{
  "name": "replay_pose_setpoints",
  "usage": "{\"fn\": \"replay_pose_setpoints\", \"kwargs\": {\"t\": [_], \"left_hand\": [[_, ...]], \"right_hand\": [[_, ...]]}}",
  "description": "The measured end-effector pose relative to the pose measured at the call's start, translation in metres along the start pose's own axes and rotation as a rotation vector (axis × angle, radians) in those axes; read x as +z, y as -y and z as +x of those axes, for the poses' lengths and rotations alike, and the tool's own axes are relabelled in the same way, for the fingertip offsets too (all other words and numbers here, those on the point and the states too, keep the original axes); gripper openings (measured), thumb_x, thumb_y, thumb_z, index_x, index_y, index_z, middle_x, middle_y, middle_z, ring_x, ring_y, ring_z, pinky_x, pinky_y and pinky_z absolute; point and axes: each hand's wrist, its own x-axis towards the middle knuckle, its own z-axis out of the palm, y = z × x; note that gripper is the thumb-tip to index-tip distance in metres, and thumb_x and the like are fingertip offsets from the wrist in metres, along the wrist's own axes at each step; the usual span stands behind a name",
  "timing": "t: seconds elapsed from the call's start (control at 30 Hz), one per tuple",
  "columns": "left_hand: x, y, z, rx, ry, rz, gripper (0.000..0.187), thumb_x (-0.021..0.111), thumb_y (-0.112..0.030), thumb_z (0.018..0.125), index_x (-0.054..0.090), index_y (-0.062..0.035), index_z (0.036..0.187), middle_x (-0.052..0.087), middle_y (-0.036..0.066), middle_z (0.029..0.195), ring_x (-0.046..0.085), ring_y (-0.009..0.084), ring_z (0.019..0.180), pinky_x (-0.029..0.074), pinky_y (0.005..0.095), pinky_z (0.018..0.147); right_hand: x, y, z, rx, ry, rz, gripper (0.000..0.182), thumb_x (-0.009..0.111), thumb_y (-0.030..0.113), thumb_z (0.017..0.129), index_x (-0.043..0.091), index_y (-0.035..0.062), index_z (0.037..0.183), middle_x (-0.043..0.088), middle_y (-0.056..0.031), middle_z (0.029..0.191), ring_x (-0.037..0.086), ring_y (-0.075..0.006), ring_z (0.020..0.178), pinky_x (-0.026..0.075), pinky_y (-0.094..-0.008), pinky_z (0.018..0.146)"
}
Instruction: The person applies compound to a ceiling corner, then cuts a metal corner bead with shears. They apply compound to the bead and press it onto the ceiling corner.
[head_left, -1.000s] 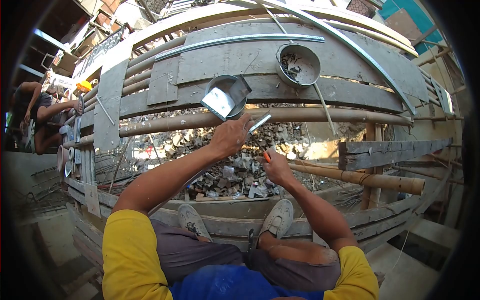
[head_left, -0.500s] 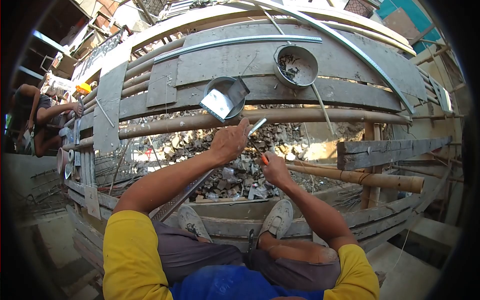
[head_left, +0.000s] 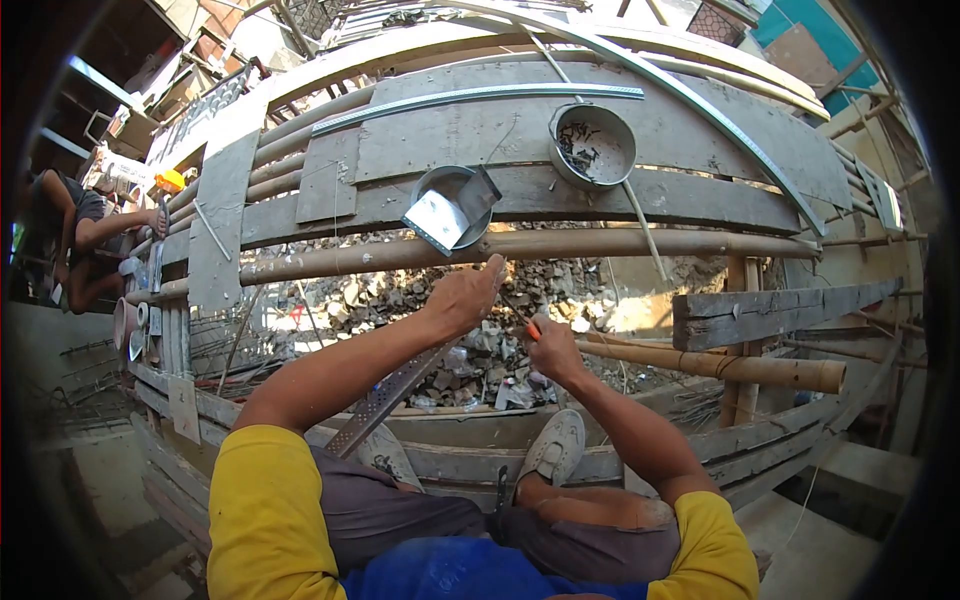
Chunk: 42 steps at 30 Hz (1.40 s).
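Observation:
My left hand is closed around the upper part of a long perforated metal strip, which slants down to the left past my shoe. Just right of it and lower, my right hand grips an orange-handled tool. A thin dark shaft points from that handle toward my left hand; I cannot make out its tip. Beyond my left hand, a metal pot sits at the plank edge with a shiny metal plate and a dark flat blade-like piece across its top.
A second pot with dark bits inside stands on the planks. Long metal strips lie behind it. Rubble shows below the bamboo pole. A timber beam juts in from the right. Another person sits at far left.
My left hand has shifted slightly down, and the bright strip end above it no longer shows. The strip below has swung a little. My right hand has dipped slightly with the orange-handled tool.

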Motion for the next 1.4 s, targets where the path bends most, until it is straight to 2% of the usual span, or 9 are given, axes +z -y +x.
{"fn": "replay_pose_setpoints", "kwargs": {"t": [0.17,0.27,0.37,0.57,0.83,1.07,1.2,1.37,1.4], "left_hand": [[0.005,0.013,0.0,-0.028,-0.008,0.058,0.029,0.041,-0.028,0.101,0.047,-0.0002,0.105,0.061,0.024,0.07,0.062,0.0438,0.066,0.047,0.0545,0.057],[0.006,0.02,-0.003,-0.032,0.044,0.131,0.021,0.041,-0.021,0.097,0.046,-0.0031,0.106,0.065,0.023,0.075,0.066,0.0422,0.07,0.05,0.054,0.058],[0.007,0.02,-0.006,-0.066,0.099,0.149,0.021,0.042,-0.02,0.096,0.046,-0.0029,0.107,0.066,0.023,0.077,0.066,0.0421,0.071,0.05,0.0535,0.059],[0.003,0.018,-0.001,-0.061,0.107,0.136,0.023,0.041,-0.024,0.098,0.045,-0.0025,0.105,0.065,0.024,0.08,0.065,0.0437,0.075,0.049,0.0559,0.062],[-0.01,0.011,0.012,-0.123,0.082,0.024,0.025,0.039,-0.03,0.1,0.041,-0.0052,0.103,0.064,0.024,0.077,0.062,0.0465,0.072,0.046,0.0586,0.063],[-0.012,0.013,0.018,-0.1,0.0,0.02,0.027,0.038,-0.031,0.101,0.04,-0.0052,0.105,0.063,0.024,0.073,0.061,0.0472,0.07,0.045,0.0587,0.061],[-0.019,0.005,0.02,-0.132,0.02,-0.008,0.027,0.037,-0.032,0.101,0.041,-0.0052,0.105,0.063,0.023,0.073,0.061,0.0475,0.071,0.045,0.0588,0.063],[-0.049,0.084,0.041,-0.371,-0.357,0.07,0.031,0.034,-0.033,0.103,0.044,-0.0038,0.105,0.063,0.028,0.08,0.062,0.0482,0.077,0.047,0.0581,0.066],[-0.065,0.092,0.039,-0.494,-0.328,0.086,0.033,0.035,-0.035,0.103,0.045,-0.0041,0.104,0.064,0.028,0.082,0.063,0.0478,0.079,0.048,0.0577,0.069]], "right_hand": [[-0.003,0.0,0.002,-0.018,0.083,-0.084,0.028,0.061,0.025,0.09,0.053,-0.0003,0.099,0.064,-0.0271,0.09,0.061,-0.0469,0.088,0.045,-0.052,0.074],[-0.013,0.004,0.003,0.032,0.362,0.045,0.034,0.058,0.029,0.092,0.049,-0.0014,0.104,0.063,-0.0295,0.093,0.061,-0.0468,0.09,0.045,-0.0512,0.076],[-0.026,0.024,-0.004,0.025,0.374,-0.094,0.037,0.058,0.029,0.091,0.049,-0.0028,0.106,0.064,-0.0299,0.09,0.061,-0.0477,0.089,0.046,-0.0523,0.077],[-0.046,0.045,-0.006,0.033,0.336,-0.231,0.033,0.054,0.026,0.091,0.049,-0.0051,0.103,0.064,-0.0319,0.089,0.062,-0.0484,0.09,0.047,-0.0537,0.079],[-0.066,0.082,-0.019,-0.002,0.086,-0.433,0.019,0.044,0.013,0.09,0.047,-0.0034,0.1,0.065,-0.0281,0.081,0.066,-0.0441,0.076,0.051,-0.0525,0.071],[-0.074,0.079,-0.015,-0.077,0.145,-0.353,0.02,0.046,0.012,0.09,0.046,-0.0049,0.101,0.064,-0.0286,0.08,0.065,-0.0453,0.076,0.051,-0.053,0.069],[-0.078,0.091,-0.022,0.017,0.086,-0.38,0.023,0.055,0.014,0.087,0.047,-0.0047,0.098,0.064,-0.0292,0.08,0.064,-0.0466,0.077,0.049,-0.0535,0.071],[-0.109,0.106,-0.044,0.053,0.098,-0.481,0.023,0.058,0.013,0.087,0.046,-0.0038,0.098,0.063,-0.029,0.081,0.064,-0.0459,0.08,0.048,-0.0527,0.071],[-0.114,0.098,-0.044,0.026,0.041,-0.338,0.024,0.06,0.013,0.087,0.046,-0.0024,0.098,0.063,-0.0282,0.081,0.064,-0.0454,0.079,0.047,-0.0512,0.069]]}}
